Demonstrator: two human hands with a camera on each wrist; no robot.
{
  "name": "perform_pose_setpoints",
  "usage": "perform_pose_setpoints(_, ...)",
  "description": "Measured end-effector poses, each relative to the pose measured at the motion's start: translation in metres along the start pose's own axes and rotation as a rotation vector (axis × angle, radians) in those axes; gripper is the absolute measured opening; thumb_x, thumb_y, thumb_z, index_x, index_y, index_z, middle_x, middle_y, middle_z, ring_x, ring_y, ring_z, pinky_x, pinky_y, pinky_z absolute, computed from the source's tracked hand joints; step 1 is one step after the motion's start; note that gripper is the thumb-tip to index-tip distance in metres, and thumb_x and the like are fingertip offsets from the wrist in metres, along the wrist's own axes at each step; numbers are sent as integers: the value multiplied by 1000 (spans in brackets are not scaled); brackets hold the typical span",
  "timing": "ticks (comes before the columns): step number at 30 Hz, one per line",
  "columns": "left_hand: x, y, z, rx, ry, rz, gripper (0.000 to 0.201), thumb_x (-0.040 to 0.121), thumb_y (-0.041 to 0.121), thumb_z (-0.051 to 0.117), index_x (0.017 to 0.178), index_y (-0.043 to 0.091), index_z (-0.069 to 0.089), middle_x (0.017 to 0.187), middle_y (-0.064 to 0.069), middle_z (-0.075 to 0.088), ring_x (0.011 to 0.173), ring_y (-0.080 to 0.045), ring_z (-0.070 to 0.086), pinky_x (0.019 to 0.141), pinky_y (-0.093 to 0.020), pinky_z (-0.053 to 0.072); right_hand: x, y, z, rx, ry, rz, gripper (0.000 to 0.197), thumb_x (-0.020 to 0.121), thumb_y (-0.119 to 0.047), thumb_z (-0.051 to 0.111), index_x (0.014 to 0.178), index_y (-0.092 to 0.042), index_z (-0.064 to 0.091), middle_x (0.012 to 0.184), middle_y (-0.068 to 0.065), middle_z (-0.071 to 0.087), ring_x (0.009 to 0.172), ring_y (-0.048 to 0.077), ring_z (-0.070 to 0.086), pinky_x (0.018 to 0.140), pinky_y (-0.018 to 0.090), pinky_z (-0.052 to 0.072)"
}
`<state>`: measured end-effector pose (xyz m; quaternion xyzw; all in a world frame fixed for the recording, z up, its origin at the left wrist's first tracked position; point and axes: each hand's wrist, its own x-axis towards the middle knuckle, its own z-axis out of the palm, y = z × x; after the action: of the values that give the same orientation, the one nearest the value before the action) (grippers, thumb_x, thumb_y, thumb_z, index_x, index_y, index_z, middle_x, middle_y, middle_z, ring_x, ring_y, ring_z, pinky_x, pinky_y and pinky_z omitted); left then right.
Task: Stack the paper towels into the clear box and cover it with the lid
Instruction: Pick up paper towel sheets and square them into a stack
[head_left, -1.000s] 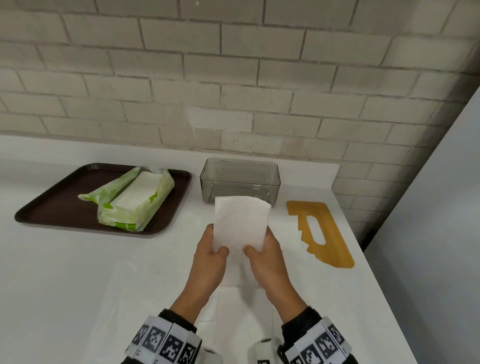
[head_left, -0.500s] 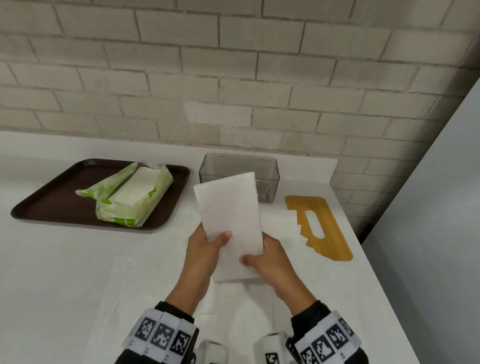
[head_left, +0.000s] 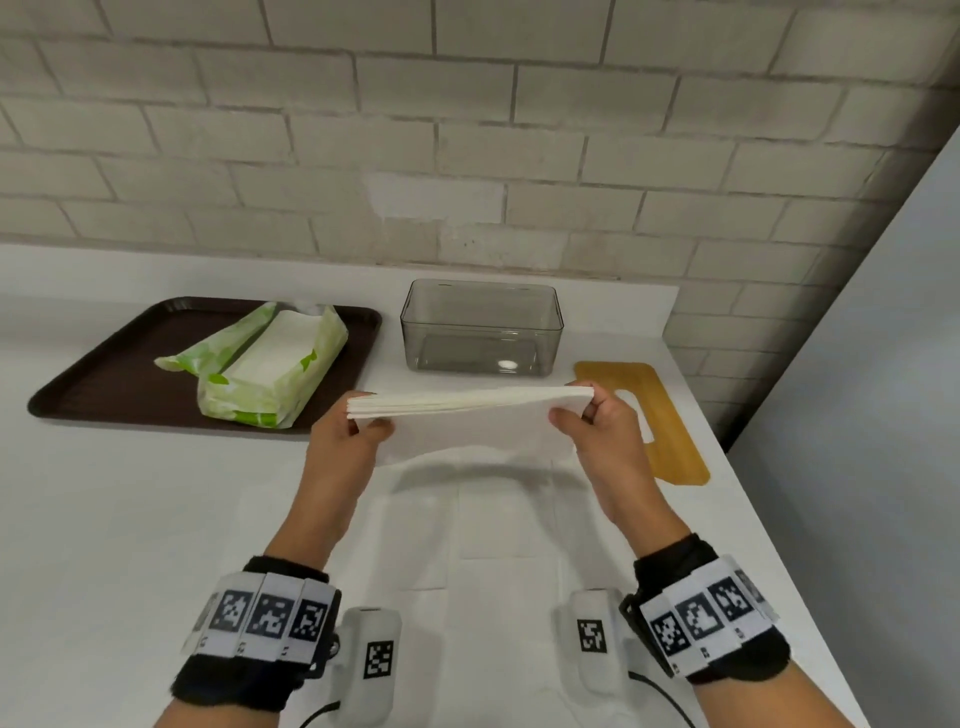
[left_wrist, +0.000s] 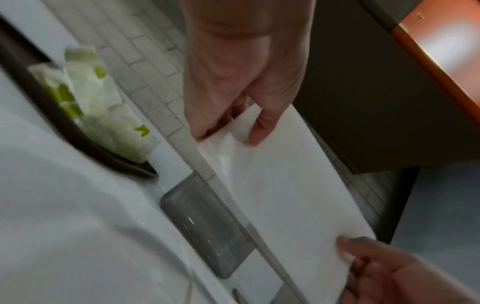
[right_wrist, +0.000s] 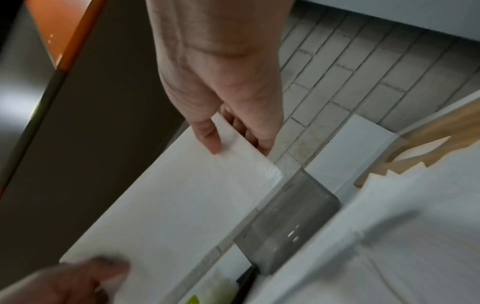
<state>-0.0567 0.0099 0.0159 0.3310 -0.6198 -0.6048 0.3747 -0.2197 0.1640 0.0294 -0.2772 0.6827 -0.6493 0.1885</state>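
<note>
A stack of paper towels is held level above the white desk, just in front of the clear box, which stands open near the brick wall. The left hand pinches the stack's left end, thumb on top and fingers underneath; the right hand pinches the right end the same way, its fingers curled below the edge. To the right of the clear box a wooden lid with a slot lies flat on the desk. To the left of the clear box a brown tray carries an opened green-and-white pack of towels.
</note>
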Motion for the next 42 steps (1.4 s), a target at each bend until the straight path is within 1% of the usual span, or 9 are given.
perform_pose_setpoints(7,6,-14,9,-1,49,-29,33,89,-9,42,80,21,51,80,2,50,76,-11,45,70,-21,36,-2,16,13,-5,91,-74,23,89,2,53,85,-21,54,74,-7,55,64,-2,51,61,9,42)
perform_pose_setpoints(13,12,-41,8,100,29,-171,33,84,-11,42,88,19,53,90,0,54,83,-18,48,65,-26,39,4,47,20,-217,30,265,26,84,7,50,97,-16,51,94,3,56,78,12,51,58,19,39)
perform_pose_setpoints(17,16,-38,3,127,-15,-189,23,89,-4,53,97,16,57,91,0,60,86,-20,55,71,-28,43,8,46,20,-257,31,306,22,84,5,56,94,-15,54,94,4,59,85,17,55,64,21,43)
perform_pose_setpoints(22,24,-25,-16,77,-138,-235,22,86,-1,60,87,21,61,88,-5,65,79,-20,60,69,-31,48,18,13,17,-10,144,235,16,85,-1,61,92,-16,60,102,5,68,91,20,64,85,34,52)
perform_pose_setpoints(26,26,-20,-16,-264,-192,-411,18,87,-5,56,99,8,59,100,-11,65,89,-25,63,68,-33,54,13,-2,47,362,157,257,29,85,-2,62,110,-16,55,109,3,66,97,23,63,78,34,53)
perform_pose_setpoints(30,14,-18,-6,-322,-295,-474,24,86,-6,58,108,3,57,106,-14,66,96,-29,65,69,-33,56,3,-1,83,463,148,316,20,85,2,58,100,-11,60,100,4,68,93,24,63,81,37,54)
perform_pose_setpoints(38,33,-30,15,746,-479,-206,5,93,18,55,93,13,55,88,3,51,78,-11,50,70,-18,43,24,-5,24,302,284,253,31,84,2,58,113,-9,60,114,9,66,106,29,61,92,42,48)
perform_pose_setpoints(40,44,-43,32,909,-537,-245,31,98,32,46,77,10,51,80,-2,50,76,-14,50,85,-24,43,30,-7,3,291,299,246,30,84,2,57,112,-10,60,114,8,66,106,29,61,90,41,48)
perform_pose_setpoints(42,54,-54,45,960,-529,-329,47,95,50,39,83,8,57,95,-11,54,102,-24,52,92,-30,39,35,-8,-15,280,305,245,31,85,1,56,114,-8,60,112,8,68,103,29,63,92,44,48)
